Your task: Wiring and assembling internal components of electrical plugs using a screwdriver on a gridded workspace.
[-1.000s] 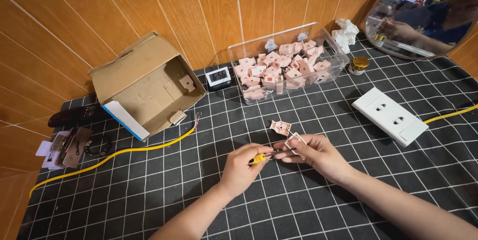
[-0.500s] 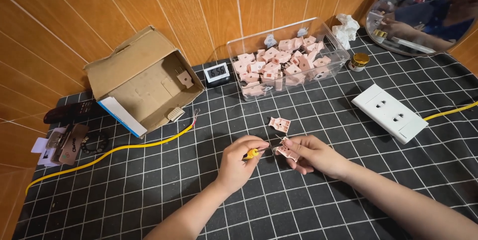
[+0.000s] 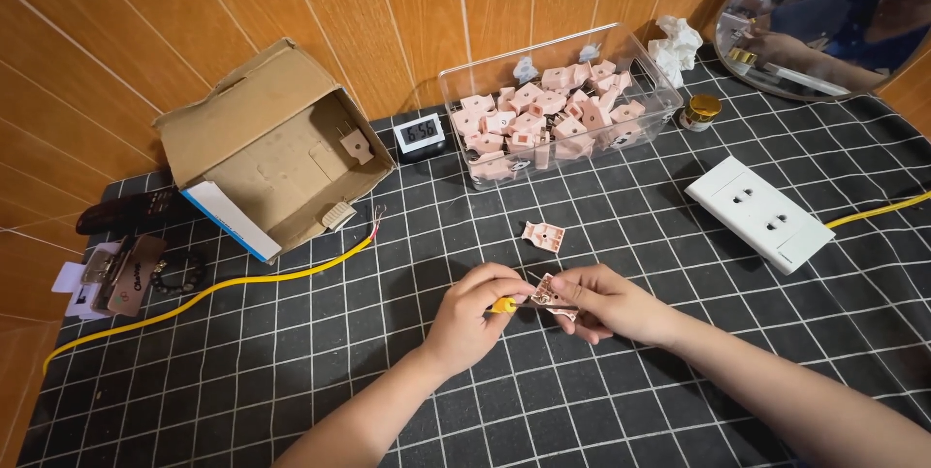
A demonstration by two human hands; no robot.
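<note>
Pink plastic socket insert [image 3: 551, 293] sits pinched in my right hand [image 3: 606, 301], low centre over the black grid mat [image 3: 291, 371]. Looks light, rigid, thin-walled, with small metal contacts showing; probably not fragile but easy to flick out of a loose pinch. Best hold, I'd say, is by the flat outer edges, thumb one side, fingers the other, clear of the contacts.

My right hand is curled shut around that piece, fingertips clamped on its edges. My left hand [image 3: 470, 318] is closed on a small yellow-handled tool [image 3: 503, 306], likely a little screwdriver, its tip touching or just beside the insert; I cannot tell which.

A second pink insert [image 3: 543, 235] lies on the mat just beyond my hands. Further back: clear plastic bin [image 3: 465, 90] full of the same pink parts, tipped cardboard box [image 3: 267, 153], white triple wall socket plate [image 3: 759, 213], yellow cable [image 3: 223, 286].
</note>
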